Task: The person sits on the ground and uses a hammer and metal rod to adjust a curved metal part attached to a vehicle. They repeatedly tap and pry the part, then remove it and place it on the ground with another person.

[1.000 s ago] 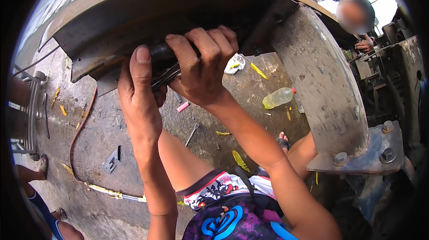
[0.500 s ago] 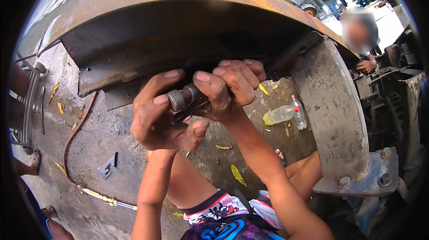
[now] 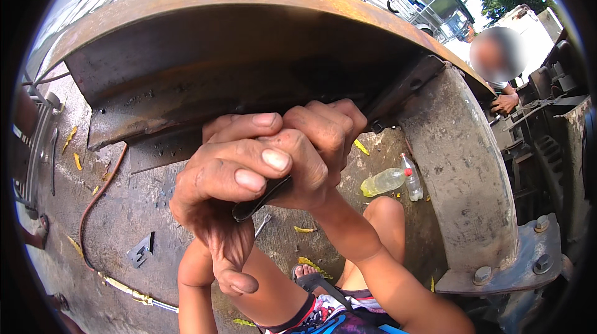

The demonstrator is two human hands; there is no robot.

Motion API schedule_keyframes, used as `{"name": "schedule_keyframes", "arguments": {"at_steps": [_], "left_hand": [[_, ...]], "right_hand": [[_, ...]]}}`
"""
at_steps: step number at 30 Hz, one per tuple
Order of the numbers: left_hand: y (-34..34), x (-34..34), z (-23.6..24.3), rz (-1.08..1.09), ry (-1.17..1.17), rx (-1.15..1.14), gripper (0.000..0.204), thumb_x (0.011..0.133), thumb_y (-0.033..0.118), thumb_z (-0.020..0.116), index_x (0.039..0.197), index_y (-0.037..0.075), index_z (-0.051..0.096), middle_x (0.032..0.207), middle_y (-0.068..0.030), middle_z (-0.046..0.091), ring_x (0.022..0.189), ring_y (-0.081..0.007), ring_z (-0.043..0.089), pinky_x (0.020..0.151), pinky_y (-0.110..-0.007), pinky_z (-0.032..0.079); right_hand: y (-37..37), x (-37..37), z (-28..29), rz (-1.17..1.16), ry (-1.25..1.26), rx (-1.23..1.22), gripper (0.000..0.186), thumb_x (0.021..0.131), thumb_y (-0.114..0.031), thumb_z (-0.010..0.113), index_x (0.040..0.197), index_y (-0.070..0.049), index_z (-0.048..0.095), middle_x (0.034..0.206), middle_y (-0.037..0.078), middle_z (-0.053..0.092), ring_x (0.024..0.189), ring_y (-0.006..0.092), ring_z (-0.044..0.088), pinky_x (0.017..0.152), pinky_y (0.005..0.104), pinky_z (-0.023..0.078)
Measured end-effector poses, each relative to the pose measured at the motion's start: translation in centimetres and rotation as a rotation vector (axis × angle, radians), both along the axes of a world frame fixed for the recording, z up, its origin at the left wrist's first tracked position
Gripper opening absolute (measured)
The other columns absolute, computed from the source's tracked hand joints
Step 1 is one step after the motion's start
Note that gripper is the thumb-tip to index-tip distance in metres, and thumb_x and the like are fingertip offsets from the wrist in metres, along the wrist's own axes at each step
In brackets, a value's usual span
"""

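Just below the dark underside of a rusty steel beam (image 3: 242, 79), my two hands meet. My right hand (image 3: 323, 141) is closed round a dark metal hand tool, mostly hidden by fingers. Only the tool's slim black lever-like end (image 3: 264, 198) sticks out below the knuckles; its exact kind cannot be made out. My left hand (image 3: 217, 175) wraps its curled fingers over the tool and against the right fist, its thumb hanging down and apart. The fingertips of the right hand reach up to the beam's lower edge, where their contact is hidden.
A thick steel bracket (image 3: 457, 166) bolted to a plate (image 3: 510, 272) stands at right. Two plastic bottles (image 3: 382, 182) lie on the concrete floor. An air hose (image 3: 102, 200) and a cut metal scrap (image 3: 141, 250) are at left. Another person's hand (image 3: 505, 104) works at far right.
My left hand has turned, its fingers moving over the right fist and its thumb dropping. The tool's knurled round part, visible before, is now covered. The view has shifted slightly.
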State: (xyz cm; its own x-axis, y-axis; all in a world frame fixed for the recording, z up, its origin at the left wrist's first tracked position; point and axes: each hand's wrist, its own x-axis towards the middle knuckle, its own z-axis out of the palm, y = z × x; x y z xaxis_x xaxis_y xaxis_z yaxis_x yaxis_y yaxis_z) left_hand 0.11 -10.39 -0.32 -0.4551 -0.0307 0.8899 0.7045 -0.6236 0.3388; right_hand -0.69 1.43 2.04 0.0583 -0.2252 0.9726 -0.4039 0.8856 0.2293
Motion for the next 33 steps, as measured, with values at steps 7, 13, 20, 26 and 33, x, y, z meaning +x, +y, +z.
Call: {"name": "schedule_keyframes", "arguments": {"at_steps": [7, 13, 20, 26, 33], "left_hand": [[0.5, 0.4, -0.8, -0.006, -0.082, 0.098, 0.075, 0.087, 0.080, 0.061, 0.114, 0.010, 0.053, 0.105, -0.0083, 0.056, 0.108, -0.0256, 0.054, 0.121, -0.060, 0.026], [0.6, 0.0, 0.0, 0.051, -0.061, 0.122, 0.051, 0.105, 0.050, 0.054, 0.119, 0.001, 0.060, 0.104, -0.0174, 0.065, 0.109, -0.0319, 0.064, 0.113, -0.063, 0.039], [-4.3, -0.8, 1.8, 0.905, 0.373, -0.355, 0.029, 0.093, 0.019, 0.075, 0.111, -0.003, 0.072, 0.100, -0.0192, 0.072, 0.094, -0.0357, 0.076, 0.082, -0.045, 0.065], [-7.3, -2.2, 4.8, 1.114, 0.750, -0.659, 0.032, 0.086, 0.032, 0.080, 0.094, 0.003, 0.070, 0.077, -0.0052, 0.057, 0.066, -0.0195, 0.063, 0.055, -0.032, 0.053], [-5.9, 1.1, 6.4, 0.852, 0.066, -0.868, 0.039, 0.097, 0.029, 0.075, 0.074, 0.004, 0.055, 0.065, -0.0117, 0.053, 0.054, -0.0318, 0.056, 0.049, -0.040, 0.045]], "right_hand": [[-0.4, -0.3, -0.4, 0.083, -0.007, -0.100, 0.013, 0.088, -0.021, 0.070, 0.101, -0.018, 0.068, 0.088, -0.001, 0.061, 0.074, 0.0176, 0.059, 0.078, 0.0398, 0.040], [-0.5, -0.2, -0.2, 0.069, -0.009, -0.065, 0.014, 0.090, -0.022, 0.072, 0.103, -0.019, 0.067, 0.087, -0.002, 0.061, 0.073, 0.0174, 0.060, 0.078, 0.0396, 0.040], [0.1, 0.5, -0.4, 0.096, -0.114, 0.009, 0.016, 0.096, -0.029, 0.066, 0.108, -0.019, 0.067, 0.092, -0.001, 0.060, 0.079, 0.0183, 0.060, 0.081, 0.0408, 0.040], [0.1, 0.7, -0.9, 0.101, -0.090, 0.010, 0.026, 0.091, -0.020, 0.066, 0.117, -0.021, 0.066, 0.098, 0.000, 0.059, 0.085, 0.0198, 0.059, 0.082, 0.0427, 0.039], [-0.2, 0.1, -1.0, 0.080, -0.044, -0.019, 0.024, 0.090, -0.020, 0.067, 0.114, -0.020, 0.066, 0.096, 0.000, 0.060, 0.084, 0.0197, 0.060, 0.083, 0.0431, 0.038]]}}
